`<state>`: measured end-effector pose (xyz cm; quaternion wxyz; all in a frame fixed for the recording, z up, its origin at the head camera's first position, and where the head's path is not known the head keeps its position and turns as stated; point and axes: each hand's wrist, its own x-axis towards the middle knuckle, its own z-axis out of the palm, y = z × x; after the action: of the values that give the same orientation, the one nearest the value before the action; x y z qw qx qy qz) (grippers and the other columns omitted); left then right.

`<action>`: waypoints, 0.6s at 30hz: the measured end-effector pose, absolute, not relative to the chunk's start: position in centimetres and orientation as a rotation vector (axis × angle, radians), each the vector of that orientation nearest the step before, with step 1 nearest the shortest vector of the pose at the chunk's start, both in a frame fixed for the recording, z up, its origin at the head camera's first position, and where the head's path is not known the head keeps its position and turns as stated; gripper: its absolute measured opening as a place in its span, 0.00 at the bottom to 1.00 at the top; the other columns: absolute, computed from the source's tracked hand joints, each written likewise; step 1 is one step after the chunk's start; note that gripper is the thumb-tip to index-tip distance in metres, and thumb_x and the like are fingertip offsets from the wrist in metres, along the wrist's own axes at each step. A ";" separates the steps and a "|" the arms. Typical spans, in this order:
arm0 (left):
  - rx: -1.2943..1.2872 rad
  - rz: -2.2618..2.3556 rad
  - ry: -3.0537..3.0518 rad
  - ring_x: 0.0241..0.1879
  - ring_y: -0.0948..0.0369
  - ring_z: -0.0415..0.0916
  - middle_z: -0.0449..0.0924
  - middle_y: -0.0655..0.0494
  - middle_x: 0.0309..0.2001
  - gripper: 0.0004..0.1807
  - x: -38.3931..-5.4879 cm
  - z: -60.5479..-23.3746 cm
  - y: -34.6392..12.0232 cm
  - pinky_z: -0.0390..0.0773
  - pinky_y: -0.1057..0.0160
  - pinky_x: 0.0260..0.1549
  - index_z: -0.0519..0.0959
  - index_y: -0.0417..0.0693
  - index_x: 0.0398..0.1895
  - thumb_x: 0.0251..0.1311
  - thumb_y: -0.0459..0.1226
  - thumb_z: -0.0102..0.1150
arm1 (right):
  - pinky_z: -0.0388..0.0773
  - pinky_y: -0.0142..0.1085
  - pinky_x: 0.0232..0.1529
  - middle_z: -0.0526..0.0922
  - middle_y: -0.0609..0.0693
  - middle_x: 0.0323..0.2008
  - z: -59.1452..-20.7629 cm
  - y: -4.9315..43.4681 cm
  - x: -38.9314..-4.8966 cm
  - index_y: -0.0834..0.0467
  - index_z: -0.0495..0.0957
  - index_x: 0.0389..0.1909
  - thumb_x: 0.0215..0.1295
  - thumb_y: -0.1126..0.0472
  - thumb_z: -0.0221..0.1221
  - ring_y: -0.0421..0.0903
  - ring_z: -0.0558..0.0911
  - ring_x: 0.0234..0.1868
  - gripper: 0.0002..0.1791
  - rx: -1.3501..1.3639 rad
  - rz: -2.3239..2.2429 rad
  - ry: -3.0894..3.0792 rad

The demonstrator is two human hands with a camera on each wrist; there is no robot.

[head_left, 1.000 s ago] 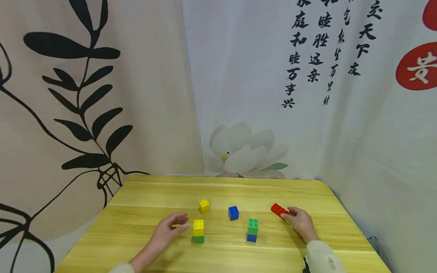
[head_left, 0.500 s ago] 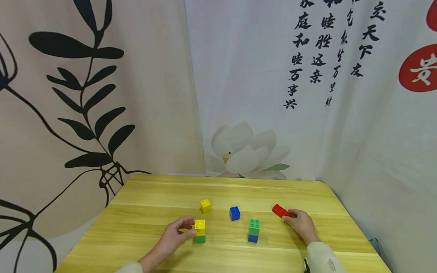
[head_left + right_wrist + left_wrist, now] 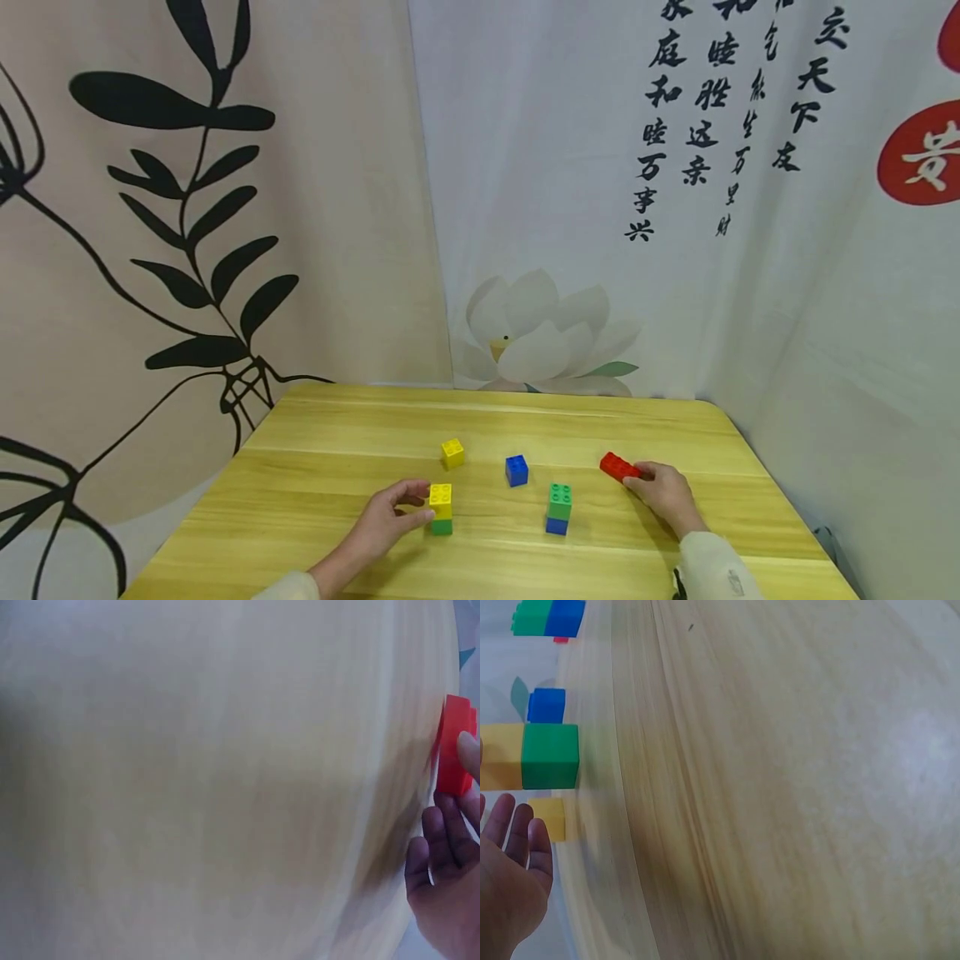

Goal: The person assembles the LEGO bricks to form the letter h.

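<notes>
My left hand (image 3: 386,518) is at a two-brick stack, its thumb and index finger pinching the yellow upper brick (image 3: 440,501). Under that sits a green brick (image 3: 551,756), standing on the table. In the left wrist view the other fingers (image 3: 519,838) spread loosely below the stack. On the right side, my right hand (image 3: 665,496) pinches the near end of a long red brick (image 3: 619,467) between thumb and fingers. The right wrist view shows the red brick (image 3: 454,746) on its own, with the thumb across its face and the remaining fingers curled beneath.
Between the hands stands another stack, a green brick (image 3: 560,501) on a blue brick (image 3: 557,526). Farther back are a single blue brick (image 3: 517,471) and a single yellow brick (image 3: 452,452). The wooden table (image 3: 360,425) ends at a printed curtain (image 3: 360,208).
My left hand has moved right, from beside the yellow-and-green stack to its yellow brick, and taken hold there. The right hand stays on the red brick. The head view has shifted slightly.
</notes>
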<state>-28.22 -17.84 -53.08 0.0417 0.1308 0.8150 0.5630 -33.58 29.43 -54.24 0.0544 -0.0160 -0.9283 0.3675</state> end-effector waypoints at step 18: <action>0.463 1.657 2.545 0.50 0.54 0.76 0.81 0.54 0.48 0.28 -29.3 -53.3 -17.3 0.76 0.56 0.45 0.76 0.39 0.60 0.62 0.47 0.66 | 0.75 0.45 0.47 0.82 0.61 0.51 -52.9 28.4 -33.4 0.68 0.78 0.56 0.65 0.55 0.66 0.53 0.79 0.49 0.25 -0.067 1.331 -2.765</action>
<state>-29.35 -17.29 -53.27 0.0351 0.1508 0.8279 0.5390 -33.35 28.41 -52.87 0.0362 -0.0217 -0.9002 0.4334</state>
